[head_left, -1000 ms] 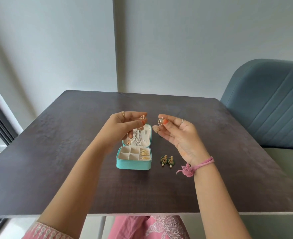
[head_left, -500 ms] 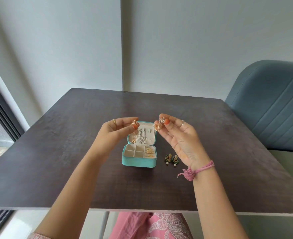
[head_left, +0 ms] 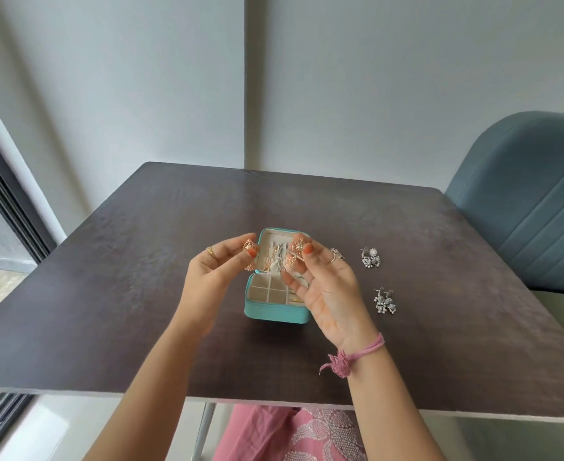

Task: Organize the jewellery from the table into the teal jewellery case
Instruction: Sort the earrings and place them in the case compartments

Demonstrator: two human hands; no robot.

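Teal jewellery case sat open mid-bench, chains against its lid, I saw gold pieces in one tray compartment, my left hand pinched a rose-gold earring, right hand pinched its twin, silver earrings lay right of the case on the bench.

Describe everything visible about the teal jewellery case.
The case is small, rectangular with rounded corners, teal outside and cream-lined inside. It sits open on the dark table, lid standing upright at the back. Chains hang inside the lid; the base is split into small square compartments, its right side hidden behind the right hand. Both hands hover in front of it; contact cannot be told.
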